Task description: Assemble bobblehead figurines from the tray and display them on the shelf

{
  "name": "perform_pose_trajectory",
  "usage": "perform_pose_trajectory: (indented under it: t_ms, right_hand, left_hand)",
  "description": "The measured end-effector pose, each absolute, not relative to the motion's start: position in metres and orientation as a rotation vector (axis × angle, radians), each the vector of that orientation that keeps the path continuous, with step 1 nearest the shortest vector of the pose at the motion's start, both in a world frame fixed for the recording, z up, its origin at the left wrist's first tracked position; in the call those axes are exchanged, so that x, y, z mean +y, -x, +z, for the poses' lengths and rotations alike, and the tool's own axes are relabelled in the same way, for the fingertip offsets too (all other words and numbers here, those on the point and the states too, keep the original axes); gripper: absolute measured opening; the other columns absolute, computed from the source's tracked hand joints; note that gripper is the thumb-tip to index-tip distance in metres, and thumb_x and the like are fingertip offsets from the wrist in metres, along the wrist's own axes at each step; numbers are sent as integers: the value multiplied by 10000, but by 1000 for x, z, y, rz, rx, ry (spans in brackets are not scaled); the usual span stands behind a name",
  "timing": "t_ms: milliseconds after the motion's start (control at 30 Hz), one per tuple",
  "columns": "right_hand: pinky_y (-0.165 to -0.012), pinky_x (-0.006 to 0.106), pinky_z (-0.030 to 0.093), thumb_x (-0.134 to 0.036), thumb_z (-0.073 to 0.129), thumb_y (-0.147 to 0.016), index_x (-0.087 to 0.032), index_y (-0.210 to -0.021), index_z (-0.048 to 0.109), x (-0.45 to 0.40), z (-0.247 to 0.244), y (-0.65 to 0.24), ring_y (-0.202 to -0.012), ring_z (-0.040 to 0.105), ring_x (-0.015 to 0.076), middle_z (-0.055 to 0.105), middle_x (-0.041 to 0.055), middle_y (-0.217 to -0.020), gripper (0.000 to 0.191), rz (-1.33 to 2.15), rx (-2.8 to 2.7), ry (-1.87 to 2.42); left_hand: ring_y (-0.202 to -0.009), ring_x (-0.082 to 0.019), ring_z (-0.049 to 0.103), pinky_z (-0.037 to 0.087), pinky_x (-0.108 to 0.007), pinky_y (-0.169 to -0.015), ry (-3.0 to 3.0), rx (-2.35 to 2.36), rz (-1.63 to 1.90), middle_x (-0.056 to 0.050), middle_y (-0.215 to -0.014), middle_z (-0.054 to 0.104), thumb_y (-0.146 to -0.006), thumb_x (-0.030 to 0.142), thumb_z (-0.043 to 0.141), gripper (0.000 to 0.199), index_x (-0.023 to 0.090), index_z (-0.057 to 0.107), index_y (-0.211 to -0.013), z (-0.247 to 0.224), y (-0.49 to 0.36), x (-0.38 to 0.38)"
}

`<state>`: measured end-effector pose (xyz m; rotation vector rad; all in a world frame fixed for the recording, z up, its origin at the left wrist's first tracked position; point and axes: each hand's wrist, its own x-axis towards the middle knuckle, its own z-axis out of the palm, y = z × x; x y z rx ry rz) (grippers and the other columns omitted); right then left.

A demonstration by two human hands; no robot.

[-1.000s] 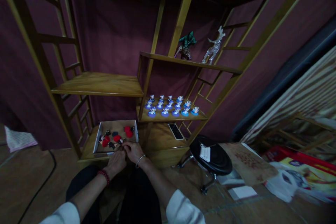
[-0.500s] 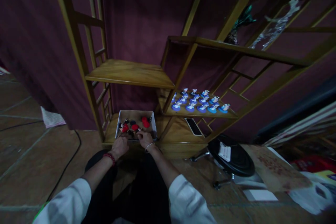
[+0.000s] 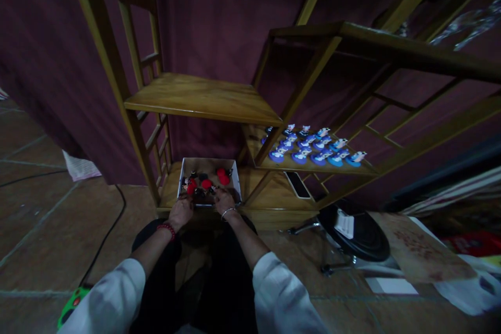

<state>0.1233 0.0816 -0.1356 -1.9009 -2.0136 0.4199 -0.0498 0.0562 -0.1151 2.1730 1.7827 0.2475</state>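
A shallow cardboard box [image 3: 210,160] with white outer sides sits on the low wooden shelf in front of me. Inside lie several small red and black pieces that look like figurines, among them a red one [image 3: 223,177]. My left hand [image 3: 181,212], wearing a red bead bracelet, is closed at the box's near left edge; whatever its fingers hold is hidden. At the near right edge, my right hand [image 3: 225,201], with a silver bangle, reaches in with fingers pinched beside a small dark and pale piece [image 3: 213,188], too small to make out.
Several blue and purple figurines [image 3: 301,155] stand in rows on a raised shelf to the right. Below them lies a phone [image 3: 297,185]. A shelf board [image 3: 203,96] overhangs behind the box. A black wheeled stool [image 3: 356,234] stands right; a cable [image 3: 105,237] runs across the left floor.
My view has shifted, so the box and shelves appear slightly right and higher. Both hands stay at the box's near side. A green object has come into view at lower left.
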Motion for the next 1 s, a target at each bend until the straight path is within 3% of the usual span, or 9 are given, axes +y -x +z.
perform_pose_trajectory:
  t_ms: [267, 600, 767, 1000]
  right_hand:
    - [-866, 244, 409, -114, 477, -750, -187, -1118, 557, 89, -138, -125, -980, 556, 155, 613, 67, -1060, 384, 487, -1989, 1983]
    - [-854, 264, 410, -144, 506, -739, -200, -1134, 523, 96, -150, -130, -1000, 552, 172, 603, 61, -1093, 400, 554, -1873, 1971]
    - [-855, 247, 412, -170, 513, -741, -181, -1166, 499, 101, -148, -133, -992, 559, 160, 607, 65, -1083, 425, 637, -1815, 1961]
    - [-903, 270, 382, -188, 542, -703, -182, -1212, 458, 107, -153, -135, -1077, 510, 181, 563, 67, -1164, 515, 703, -1863, 1933]
  left_hand:
    - [-864, -182, 621, 439, -271, -761, -2038, 1849, 182, -107, -935, 664, -826, 173, 354, 287, 158, 603, -969, -130, 33, 69]
    - [-873, -216, 624, 442, -285, -718, -1839, 1981, 261, -120, -927, 667, -799, 178, 376, 325, 184, 575, -1056, -130, 8, 76]
    - [-844, -235, 629, 453, -312, -692, -1856, 1985, 270, -136, -959, 641, -801, 180, 358, 346, 185, 557, -1084, -133, 4, 79]
    - [-802, -219, 631, 463, -316, -680, -1935, 1980, 248, -157, -1152, 503, -793, 164, 368, 365, 194, 535, -1116, -138, -3, 87]
